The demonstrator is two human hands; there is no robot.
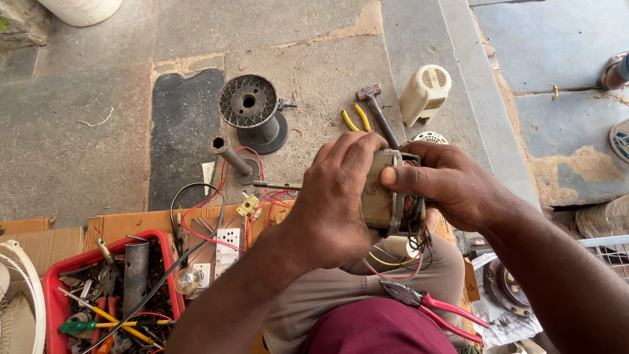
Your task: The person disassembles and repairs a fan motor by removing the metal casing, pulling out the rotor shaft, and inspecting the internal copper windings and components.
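The scene is lit by soft, even daylight, bright without harshness, and only faint, diffuse shadows are cast on the stone floor point(98, 131) beneath the black spool point(252, 111) and the hammer point(379, 113). No strong glare is seen, though a mild sheen is picked up on the backs of the left hand point(337, 196) and the right hand point(452, 180) and on the glass bulb point(187, 280). Focus is held sharply across the centre, while straight floor joints are bent outward near the edges by wide-angle distortion, and the red tray point(56, 272) at the lower corner is rendered slightly stretched.
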